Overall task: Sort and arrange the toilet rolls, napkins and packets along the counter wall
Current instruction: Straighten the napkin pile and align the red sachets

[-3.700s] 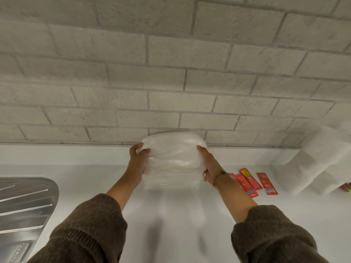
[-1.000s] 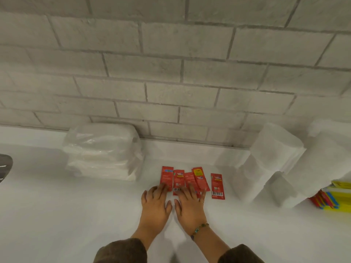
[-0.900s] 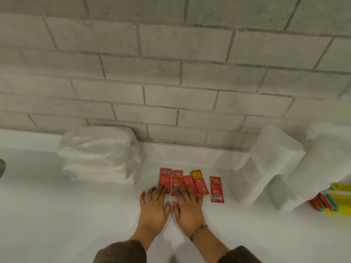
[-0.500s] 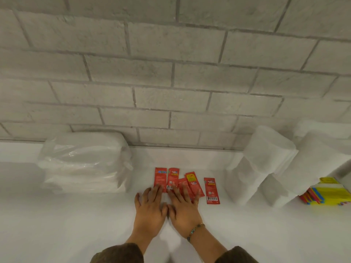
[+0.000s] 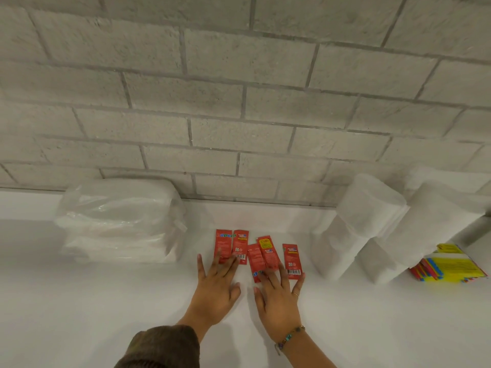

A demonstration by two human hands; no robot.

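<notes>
The left hand [image 5: 215,290] and right hand [image 5: 277,301] have parted, each grip flat and spread, fingertips on the red packets [image 5: 265,251] (between napkins [image 5: 119,221] and toilet rolls [image 5: 358,227]) near the wall; the row probably still needs evening out.

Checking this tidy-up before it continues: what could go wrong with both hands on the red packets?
The middle red packets overlap, so flat pressure may slide one over the other rather than line them up. The right hand works near the stacked toilet rolls; a sideways sweep might topple them.
</notes>
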